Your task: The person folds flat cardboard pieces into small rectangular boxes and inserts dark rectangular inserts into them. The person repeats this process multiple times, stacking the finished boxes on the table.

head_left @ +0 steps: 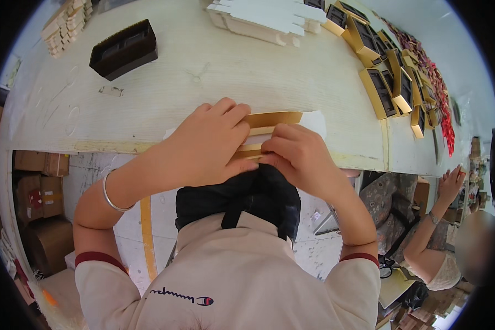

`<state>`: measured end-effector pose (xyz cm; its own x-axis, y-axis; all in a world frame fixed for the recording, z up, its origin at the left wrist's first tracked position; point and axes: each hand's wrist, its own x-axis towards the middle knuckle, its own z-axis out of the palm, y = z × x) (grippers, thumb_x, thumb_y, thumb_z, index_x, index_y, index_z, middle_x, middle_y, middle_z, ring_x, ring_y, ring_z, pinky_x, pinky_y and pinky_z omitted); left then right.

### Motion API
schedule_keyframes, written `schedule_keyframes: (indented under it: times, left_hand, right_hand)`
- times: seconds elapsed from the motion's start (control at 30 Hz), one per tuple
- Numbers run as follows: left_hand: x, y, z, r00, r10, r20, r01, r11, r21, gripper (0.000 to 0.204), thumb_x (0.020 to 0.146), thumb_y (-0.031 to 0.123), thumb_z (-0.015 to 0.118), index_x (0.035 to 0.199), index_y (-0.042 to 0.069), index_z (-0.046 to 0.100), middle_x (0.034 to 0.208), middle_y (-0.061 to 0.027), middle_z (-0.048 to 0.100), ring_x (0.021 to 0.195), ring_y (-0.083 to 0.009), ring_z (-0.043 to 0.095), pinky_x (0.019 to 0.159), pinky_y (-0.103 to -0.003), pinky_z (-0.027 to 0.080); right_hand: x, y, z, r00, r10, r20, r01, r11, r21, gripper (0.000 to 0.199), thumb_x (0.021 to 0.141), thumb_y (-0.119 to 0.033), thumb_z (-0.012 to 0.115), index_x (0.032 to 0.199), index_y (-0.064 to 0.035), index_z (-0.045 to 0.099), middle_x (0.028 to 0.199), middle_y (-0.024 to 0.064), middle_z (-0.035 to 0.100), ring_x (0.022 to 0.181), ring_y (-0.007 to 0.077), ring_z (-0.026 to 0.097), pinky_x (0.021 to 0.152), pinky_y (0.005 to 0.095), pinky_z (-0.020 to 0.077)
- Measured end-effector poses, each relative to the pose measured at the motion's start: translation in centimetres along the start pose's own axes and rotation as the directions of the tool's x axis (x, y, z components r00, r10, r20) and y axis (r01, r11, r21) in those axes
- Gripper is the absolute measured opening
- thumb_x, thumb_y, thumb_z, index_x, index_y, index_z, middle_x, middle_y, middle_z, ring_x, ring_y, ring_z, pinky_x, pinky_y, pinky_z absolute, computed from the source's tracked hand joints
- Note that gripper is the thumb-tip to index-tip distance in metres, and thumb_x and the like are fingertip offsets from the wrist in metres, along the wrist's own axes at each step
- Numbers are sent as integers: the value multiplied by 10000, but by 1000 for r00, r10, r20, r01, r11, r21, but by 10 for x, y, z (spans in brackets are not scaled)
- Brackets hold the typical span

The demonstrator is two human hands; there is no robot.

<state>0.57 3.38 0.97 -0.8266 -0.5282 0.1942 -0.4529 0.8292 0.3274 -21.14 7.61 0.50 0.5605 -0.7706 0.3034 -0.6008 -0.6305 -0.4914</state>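
Between my two hands, at the table's near edge, is a partly folded gold cardboard box [274, 118] with a pale inside. My left hand [206, 142] grips its left end, fingers over the top and thumb at the near side. Bent fingers of my right hand [298, 154] pinch the near gold wall toward the right end. A white sheet or flap [317, 122] shows beyond the right hand; whether it joins the box I cannot tell. Both palms and part of the box are hidden.
A stack of black plastic trays [124, 50] stands far left, near stacked pale card pieces [66, 25]. White flat card blanks [258, 15] lie at the back. Gold boxes with black inserts [378, 93] and red cords [445, 124] fill the right. Another person's hand [451, 184] is beyond.
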Motion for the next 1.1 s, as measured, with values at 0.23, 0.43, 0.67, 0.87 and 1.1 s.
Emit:
schedule_keyframes:
  times: [0.23, 0.43, 0.67, 0.87, 1.1]
  left_hand:
    - [-2, -1, 14, 994, -65, -93, 68, 997, 34, 209, 828, 215, 682, 811, 12, 635, 1163, -111, 543, 1030, -299, 509, 849, -397, 454]
    - [3, 17, 20, 965, -228, -129, 242, 964, 107, 194, 812, 203, 699, 828, 16, 650, 1132, -117, 562, 989, -286, 525, 764, -370, 489]
    - [14, 17, -20, 938, -231, 257, 336, 784, -523, 390, 752, 107, 748, 1106, 1, 625, 1422, -137, 371, 1090, -309, 550, 810, -364, 541]
    - [-14, -15, -2, 988, 153, 21, -140, 943, -302, 461, 658, 30, 777, 1096, 52, 637, 1291, -100, 515, 995, -264, 573, 820, -341, 519]
    - [1, -2, 21, 982, 56, -180, -117, 930, -350, 257, 666, 78, 781, 871, 59, 626, 898, -52, 607, 794, -250, 585, 682, -343, 496]
  right_hand:
    - [22, 18, -15, 948, 191, 254, -201, 979, 14, 159, 805, -160, 685, 773, -11, 638, 829, 116, 627, 793, 317, 597, 659, 398, 474]
    - [-7, 11, -25, 992, 67, -103, -94, 951, -296, 283, 786, -87, 684, 1061, -42, 637, 1085, 130, 614, 861, 312, 610, 734, 414, 486]
    - [-17, 16, -12, 992, 117, 37, -122, 926, 356, 382, 777, -115, 729, 1131, -43, 605, 1128, 143, 562, 972, 337, 583, 812, 379, 491]
    - [-20, 24, -17, 998, -66, -7, 66, 979, 191, 368, 698, -226, 812, 984, -47, 666, 1098, 121, 545, 936, 293, 564, 793, 358, 480]
    - [-19, 10, 13, 989, -41, -143, 70, 976, 205, 209, 732, -109, 766, 764, -35, 573, 889, 87, 527, 755, 236, 531, 658, 343, 440]
